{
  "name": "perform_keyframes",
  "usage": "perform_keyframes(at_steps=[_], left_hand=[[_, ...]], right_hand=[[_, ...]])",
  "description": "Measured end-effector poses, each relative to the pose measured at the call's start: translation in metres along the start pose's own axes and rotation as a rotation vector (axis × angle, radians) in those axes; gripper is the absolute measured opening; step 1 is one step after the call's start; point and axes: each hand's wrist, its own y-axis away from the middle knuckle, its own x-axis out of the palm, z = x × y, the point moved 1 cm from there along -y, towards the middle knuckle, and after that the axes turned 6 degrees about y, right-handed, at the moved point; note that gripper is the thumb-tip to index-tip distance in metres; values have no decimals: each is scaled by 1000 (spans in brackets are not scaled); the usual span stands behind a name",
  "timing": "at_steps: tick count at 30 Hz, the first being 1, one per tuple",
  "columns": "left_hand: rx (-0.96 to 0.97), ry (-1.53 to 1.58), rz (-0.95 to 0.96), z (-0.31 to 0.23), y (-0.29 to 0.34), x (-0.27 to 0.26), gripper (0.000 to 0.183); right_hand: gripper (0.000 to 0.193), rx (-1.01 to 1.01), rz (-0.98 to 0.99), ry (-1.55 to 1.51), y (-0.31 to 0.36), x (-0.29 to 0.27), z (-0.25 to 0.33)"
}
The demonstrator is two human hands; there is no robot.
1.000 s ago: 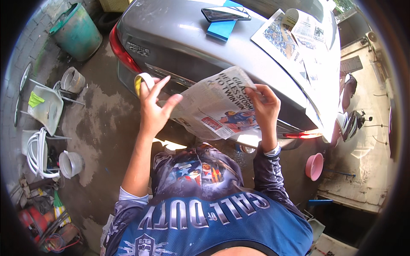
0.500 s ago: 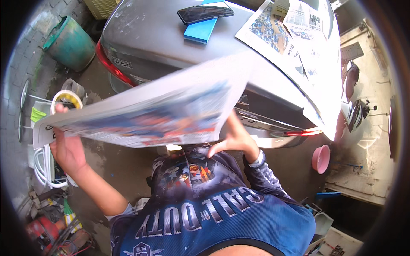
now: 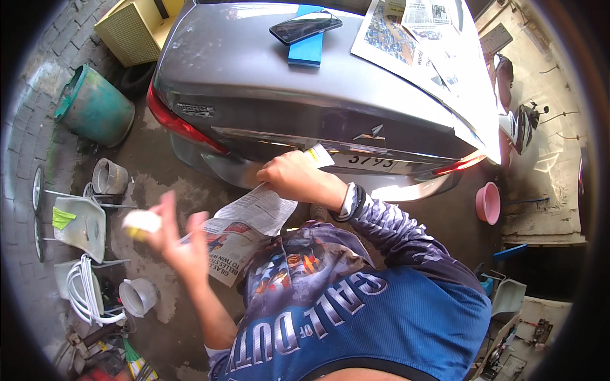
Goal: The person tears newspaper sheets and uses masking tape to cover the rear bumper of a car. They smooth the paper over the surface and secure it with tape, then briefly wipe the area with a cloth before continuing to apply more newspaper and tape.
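My right hand (image 3: 292,178) is closed in a fist round a sheet of newspaper (image 3: 251,213), near the car's rear bumper. A short end of paper pokes out above the fist. The printed sheet hangs down at a slant in front of my body. To its left, my left hand (image 3: 181,244) is blurred by motion, its fingers partly spread. A roll of masking tape (image 3: 141,223), white with a yellow inner side, hangs at those fingers. Whether the left fingers also touch the sheet's edge, I cannot tell.
Ahead stands a grey car (image 3: 254,76), with a phone (image 3: 305,27) on a blue block (image 3: 306,54) and more newspaper (image 3: 406,47) on its trunk. A green bin (image 3: 98,108), a chair (image 3: 82,225) and buckets are left; a pink basin (image 3: 488,203) is right.
The newspaper, earlier stretched wide between both hands, is lowered and gathered in my right fist. My left hand moved right and down with the tape roll; the right moved left and up.
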Motion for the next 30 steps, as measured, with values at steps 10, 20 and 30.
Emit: perform_keyframes(at_steps=[10,20,30], left_hand=[[332,341,352,-29,-56,145,14],[294,73,149,-56,-68,237,21],[-110,1266,579,-108,-48,138,46]], right_hand=[[8,467,-18,100,80,-90,-54],[14,510,-923,-319,66,-56,-37],[28,276,-551,-482,93,-38,-83]])
